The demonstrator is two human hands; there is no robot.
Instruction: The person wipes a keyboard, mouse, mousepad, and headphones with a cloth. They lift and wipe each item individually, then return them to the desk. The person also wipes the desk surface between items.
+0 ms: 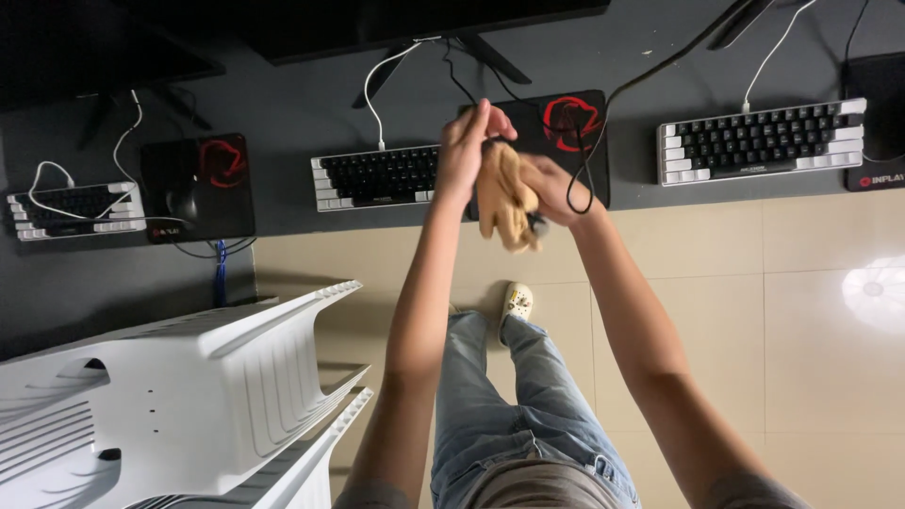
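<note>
Above the front edge of the dark surface (283, 113), both hands meet around a tan cloth (506, 196) and a small dark object that looks like a computer mouse (537, 224), its black cable (577, 179) looping off the right wrist and running back toward the monitors. The left hand (468, 146) is raised with fingers nearly straight and pressed together, its palm laid against the upper part of the cloth, loosely closed rather than clenched. The right hand (551, 188) is curled around the cloth from the other side and seems to grip the dark object inside the folds, though the fingers are mostly hidden. By my reading, the step in hand is wiping that object with the cloth; carrying on would call for a firm hold by the right hand and slack in the cable. Just behind the hands lie a black-and-white keyboard (375, 176) and a black mouse pad with a red emblem (566, 127). Farther right sits a second keyboard (762, 141); to the left, another mouse pad (198, 184) and a third keyboard (74, 209). A white plastic chair (170, 396) stands on the tiled floor (801, 320) at lower left.
</note>
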